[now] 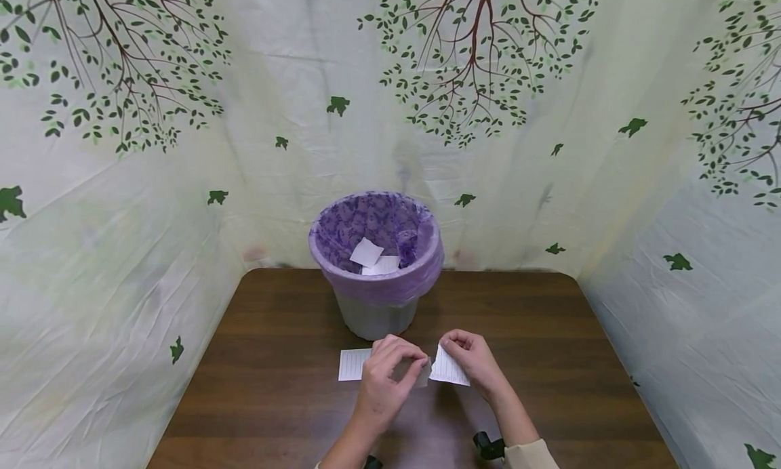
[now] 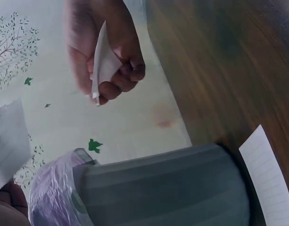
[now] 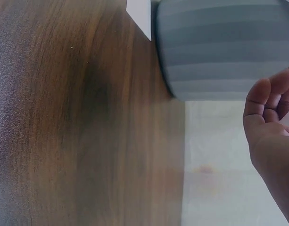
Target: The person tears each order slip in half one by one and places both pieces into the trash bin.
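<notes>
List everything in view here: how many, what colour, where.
Table: one, brown, spanning the foreground
Bin: one, grey, toward the table's far edge
Bin liner: one, purple, folded over the bin's rim
Binned papers: two visible, white, inside the liner
Table paper: one, white, lined, in front of the bin
Left-held paper: one, white, in the left hand
Right-held paper: one, white, in the right hand
Backdrop: count unclear, whitish, tree-printed, behind the table
Wrist devices: two, black, at the wrists
Sleeve: one clear, beige, right forearm
Hands: two, bare, over the table

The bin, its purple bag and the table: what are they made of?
Bin: probably matte plastic, with broad grey bands. Purple bag: likely glossy plastic film, wrinkled and catching light. Table: streaky brown grain suggests wood, maybe laminate, with a slight sheen.
</notes>
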The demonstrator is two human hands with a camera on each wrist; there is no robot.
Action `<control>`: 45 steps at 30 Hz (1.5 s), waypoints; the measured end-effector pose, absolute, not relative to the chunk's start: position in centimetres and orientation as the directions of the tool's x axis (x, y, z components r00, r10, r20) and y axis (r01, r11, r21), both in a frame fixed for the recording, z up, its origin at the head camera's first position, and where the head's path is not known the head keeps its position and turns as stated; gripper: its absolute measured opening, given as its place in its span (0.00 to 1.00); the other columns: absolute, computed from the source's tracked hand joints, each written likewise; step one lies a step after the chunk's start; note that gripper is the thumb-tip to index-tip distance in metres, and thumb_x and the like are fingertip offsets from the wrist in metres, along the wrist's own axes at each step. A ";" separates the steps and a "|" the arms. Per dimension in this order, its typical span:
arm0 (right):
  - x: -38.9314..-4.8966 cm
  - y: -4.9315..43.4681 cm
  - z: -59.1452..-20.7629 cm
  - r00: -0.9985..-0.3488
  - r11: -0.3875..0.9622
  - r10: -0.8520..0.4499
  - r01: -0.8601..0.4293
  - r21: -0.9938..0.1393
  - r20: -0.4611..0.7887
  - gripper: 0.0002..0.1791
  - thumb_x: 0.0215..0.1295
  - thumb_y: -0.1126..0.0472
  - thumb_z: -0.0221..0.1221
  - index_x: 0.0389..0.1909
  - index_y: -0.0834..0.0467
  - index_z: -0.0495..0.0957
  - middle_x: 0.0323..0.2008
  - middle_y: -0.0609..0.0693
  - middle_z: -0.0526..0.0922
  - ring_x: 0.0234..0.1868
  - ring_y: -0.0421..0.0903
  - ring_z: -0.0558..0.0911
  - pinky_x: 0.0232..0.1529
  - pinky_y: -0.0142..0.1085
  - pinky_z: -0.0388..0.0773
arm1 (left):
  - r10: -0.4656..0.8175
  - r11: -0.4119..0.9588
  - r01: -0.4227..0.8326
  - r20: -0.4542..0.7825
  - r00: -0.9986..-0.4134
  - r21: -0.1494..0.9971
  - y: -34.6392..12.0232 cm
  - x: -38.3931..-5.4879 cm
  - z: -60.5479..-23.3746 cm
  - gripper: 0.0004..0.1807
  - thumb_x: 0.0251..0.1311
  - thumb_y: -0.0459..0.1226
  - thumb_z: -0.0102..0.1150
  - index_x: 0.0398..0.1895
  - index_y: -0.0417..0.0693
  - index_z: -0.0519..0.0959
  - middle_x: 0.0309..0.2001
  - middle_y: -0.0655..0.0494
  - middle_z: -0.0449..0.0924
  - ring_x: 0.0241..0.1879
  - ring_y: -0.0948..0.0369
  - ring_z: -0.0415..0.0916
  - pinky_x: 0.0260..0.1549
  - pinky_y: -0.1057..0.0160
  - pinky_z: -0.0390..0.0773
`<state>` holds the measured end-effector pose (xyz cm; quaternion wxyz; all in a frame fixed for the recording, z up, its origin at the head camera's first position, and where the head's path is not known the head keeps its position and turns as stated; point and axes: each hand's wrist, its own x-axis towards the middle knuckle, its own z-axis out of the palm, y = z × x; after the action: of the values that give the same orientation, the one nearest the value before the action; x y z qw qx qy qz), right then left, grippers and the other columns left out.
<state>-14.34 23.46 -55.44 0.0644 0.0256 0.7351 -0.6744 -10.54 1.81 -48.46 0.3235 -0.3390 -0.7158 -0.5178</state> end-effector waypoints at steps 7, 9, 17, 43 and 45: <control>-14.3 23.2 -54.6 -0.994 0.073 -0.033 0.105 -0.992 -0.107 0.13 0.73 0.64 0.62 0.44 0.73 0.81 0.28 0.44 0.81 0.25 0.38 0.79 0.27 0.29 0.76 | 0.118 0.242 0.793 0.794 -0.597 0.560 1.2 -11.0 -48.3 0.12 0.54 0.24 0.76 0.36 0.47 0.87 0.33 0.60 0.88 0.35 0.62 0.81 0.44 0.66 0.71; -14.4 23.2 -54.2 -0.995 0.069 -0.029 0.098 -0.993 -0.100 0.12 0.74 0.64 0.62 0.44 0.73 0.81 0.27 0.44 0.81 0.25 0.38 0.79 0.27 0.29 0.76 | 0.102 0.245 0.787 0.792 -0.602 0.567 0.9 -11.3 -48.2 0.12 0.54 0.24 0.76 0.37 0.48 0.87 0.32 0.59 0.88 0.36 0.62 0.81 0.44 0.65 0.71; -14.7 22.8 -51.8 -0.997 0.059 -0.044 0.060 -0.996 -0.062 0.14 0.74 0.63 0.62 0.45 0.74 0.80 0.28 0.43 0.82 0.25 0.38 0.79 0.28 0.29 0.77 | 0.066 0.249 0.767 0.779 -0.623 0.592 -0.2 -12.5 -47.3 0.01 0.64 0.32 0.72 0.36 0.43 0.88 0.32 0.57 0.89 0.35 0.60 0.82 0.44 0.64 0.73; -16.7 20.3 -45.5 -0.995 0.061 0.024 -0.100 -0.993 0.101 0.09 0.72 0.65 0.63 0.41 0.69 0.83 0.26 0.42 0.82 0.26 0.37 0.75 0.28 0.28 0.72 | -0.012 0.244 0.710 0.734 -0.679 0.660 -1.3 -15.9 -45.0 0.05 0.67 0.34 0.70 0.35 0.42 0.88 0.32 0.53 0.89 0.37 0.58 0.83 0.44 0.64 0.73; -16.9 20.2 -45.0 -0.993 0.060 0.032 -0.115 -0.992 0.117 0.09 0.72 0.65 0.63 0.40 0.70 0.82 0.26 0.42 0.82 0.26 0.37 0.75 0.28 0.28 0.72 | -0.013 0.246 0.709 0.733 -0.680 0.661 -1.3 -16.0 -44.7 0.06 0.68 0.35 0.70 0.35 0.42 0.88 0.32 0.53 0.89 0.37 0.58 0.83 0.44 0.65 0.73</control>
<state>-16.92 20.18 -44.98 -0.0535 -0.0288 0.7261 -0.6849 -16.02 -1.28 -44.72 0.3194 -0.2413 -0.7216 -0.5648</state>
